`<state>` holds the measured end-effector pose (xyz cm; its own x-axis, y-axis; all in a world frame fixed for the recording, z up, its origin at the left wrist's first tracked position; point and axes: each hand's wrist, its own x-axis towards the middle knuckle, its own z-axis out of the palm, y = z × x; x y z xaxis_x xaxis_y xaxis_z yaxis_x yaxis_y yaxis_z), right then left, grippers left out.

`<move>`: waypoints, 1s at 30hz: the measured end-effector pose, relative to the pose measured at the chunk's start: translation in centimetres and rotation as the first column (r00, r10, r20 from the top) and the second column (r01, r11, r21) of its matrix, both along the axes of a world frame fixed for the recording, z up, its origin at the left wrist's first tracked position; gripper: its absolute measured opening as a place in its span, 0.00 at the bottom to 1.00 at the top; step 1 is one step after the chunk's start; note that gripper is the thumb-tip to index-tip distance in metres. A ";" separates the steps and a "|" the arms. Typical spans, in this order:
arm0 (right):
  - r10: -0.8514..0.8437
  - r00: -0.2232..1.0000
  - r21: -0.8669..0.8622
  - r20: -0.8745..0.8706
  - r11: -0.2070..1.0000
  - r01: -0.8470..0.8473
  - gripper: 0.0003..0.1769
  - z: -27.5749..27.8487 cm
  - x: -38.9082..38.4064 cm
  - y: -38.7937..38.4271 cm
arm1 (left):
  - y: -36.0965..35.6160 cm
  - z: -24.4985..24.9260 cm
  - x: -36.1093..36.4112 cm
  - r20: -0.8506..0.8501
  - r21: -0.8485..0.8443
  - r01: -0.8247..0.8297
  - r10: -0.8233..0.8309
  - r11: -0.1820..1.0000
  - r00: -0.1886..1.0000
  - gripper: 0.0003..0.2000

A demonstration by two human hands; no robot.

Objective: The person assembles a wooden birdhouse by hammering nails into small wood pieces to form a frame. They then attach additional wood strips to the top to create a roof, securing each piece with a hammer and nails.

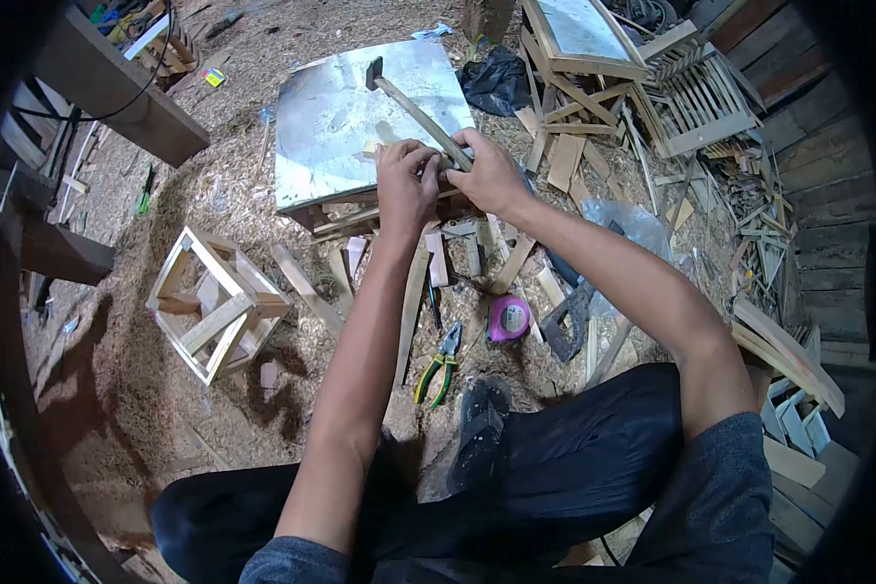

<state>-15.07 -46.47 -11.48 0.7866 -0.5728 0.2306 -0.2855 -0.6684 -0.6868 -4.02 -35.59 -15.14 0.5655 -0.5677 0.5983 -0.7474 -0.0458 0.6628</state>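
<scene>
Reader: Where is the hammer point(414, 115), and what holds it?

Author: It lies slantwise over the low, metal-topped desk point(311, 127), head toward the far side. The grip of the right hand point(487, 180) is clamped on the handle near its lower end. Whether the head rests on the metal or hangs above it cannot be told from this angle.

Reader: And the left hand point(406, 185)?

Author: It is poised just beside the right, at the near edge of the desk, with fingers curled and fingertips drawn inward. Whether its grip is clamped on anything cannot be told; the fingers hide the point of contact. Such closeness would suit two hands working on one small thing.

Reader: Why are the other tools on the floor?

Author: Probably for easy reach. The pliers point(445, 359) lie near the person's shoe point(479, 428), handles toward the person, as if ready to be picked up. The pink tape measure point(508, 319) lies to their right, among loose wooden slats point(414, 311). The wooden frame point(216, 323) stands off to the left, presumably where it does not obstruct the arms.
</scene>
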 end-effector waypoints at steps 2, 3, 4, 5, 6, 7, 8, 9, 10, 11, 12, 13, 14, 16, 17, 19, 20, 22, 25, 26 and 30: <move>0.021 0.998 0.065 -0.058 0.998 -0.017 0.23 0.1 0.1 -0.2 | -0.1 0.1 0.0 0.014 0.011 0.001 -0.001 1.000 1.000 0.04; 0.020 0.998 0.066 -0.056 0.998 -0.016 0.23 0.3 0.1 -0.1 | -0.1 0.2 0.0 0.028 0.022 0.000 -0.001 1.000 1.000 0.04; 0.024 0.999 0.034 -0.031 0.999 -0.023 0.23 0.3 0.0 0.0 | -0.1 0.3 0.1 0.029 0.022 0.001 -0.002 1.000 1.000 0.04; 0.029 1.000 0.002 -0.007 1.000 -0.029 0.23 0.4 -0.1 0.1 | -0.1 0.4 0.1 0.049 0.034 0.004 -0.005 0.999 0.999 0.05; 0.027 1.000 0.003 -0.007 1.000 -0.027 0.23 0.4 -0.1 0.1 | -0.1 0.4 0.2 0.069 0.047 0.005 -0.009 0.999 0.998 0.05; 0.037 0.999 -0.009 0.012 0.999 -0.036 0.23 0.4 -0.1 0.1 | -0.1 0.4 0.2 0.068 0.048 0.006 -0.010 0.999 0.998 0.05; 0.047 0.998 -0.021 0.030 0.999 -0.047 0.23 0.3 -0.1 0.1 | -0.1 0.3 0.3 0.035 0.036 0.031 -0.032 0.999 0.999 0.04; 0.049 0.998 -0.020 0.030 0.999 -0.048 0.23 0.5 0.0 0.2 | -0.2 0.3 0.4 0.003 0.023 0.054 -0.054 0.998 0.999 0.04; 0.041 0.999 -0.001 0.008 0.999 -0.041 0.23 0.6 0.0 0.2 | -0.2 0.2 0.4 0.003 0.024 0.053 -0.053 0.998 0.999 0.04; 0.034 0.999 0.017 -0.014 0.999 -0.033 0.23 0.7 0.0 0.2 | -0.2 0.1 0.4 0.013 0.019 0.051 -0.051 0.999 0.999 0.04; 0.034 0.999 0.017 -0.016 0.999 -0.034 0.23 0.7 0.0 0.1 | -0.3 0.1 0.3 0.021 0.014 0.048 -0.048 0.999 0.999 0.04; 0.039 0.999 0.021 -0.011 0.999 -0.039 0.23 0.5 0.0 0.1 | -0.3 0.1 0.3 0.019 0.015 0.047 -0.048 0.999 0.999 0.04; 0.043 0.999 0.025 -0.005 0.999 -0.043 0.24 0.4 0.0 0.0 | -0.3 0.2 0.3 0.021 0.020 0.045 -0.046 0.999 0.999 0.04; 0.040 0.999 0.006 -0.001 0.999 -0.040 0.23 0.1 0.0 -0.1 | -0.2 0.1 0.4 0.023 0.027 0.040 -0.041 0.999 0.999 0.04; 0.035 0.999 -0.015 0.003 0.999 -0.035 0.22 0.0 0.0 -0.1 | -0.2 0.1 0.4 0.034 0.038 0.039 -0.040 0.999 0.999 0.04; 0.028 1.000 -0.016 -0.014 0.999 -0.028 0.22 0.1 0.0 -0.1 | -0.1 0.1 0.4 0.043 0.050 0.038 -0.040 0.998 0.998 0.04; 0.021 0.999 -0.018 -0.030 1.000 -0.022 0.22 0.2 0.0 -0.1 | -0.2 0.1 0.5 0.050 0.059 0.033 -0.036 0.998 0.998 0.04; 0.027 0.999 -0.020 -0.019 0.999 -0.027 0.22 0.0 0.0 -0.1 | -0.2 0.2 0.5 0.055 0.068 0.028 -0.032 0.997 0.998 0.05; 0.039 0.999 -0.032 0.002 0.999 -0.039 0.23 -0.2 0.0 -0.2 | -0.1 0.1 0.6 0.074 0.099 0.039 -0.046 0.994 0.996 0.05; 0.045 0.999 -0.043 0.012 0.998 -0.045 0.23 -0.3 0.1 -0.3 | -0.2 0.1 0.7 0.081 0.084 0.034 -0.041 0.996 0.996 0.05; 0.028 0.998 0.014 -0.054 1.000 -0.027 0.23 0.7 -0.1 0.1 | 0.1 0.2 0.8 0.089 0.051 0.022 -0.026 0.998 0.996 0.05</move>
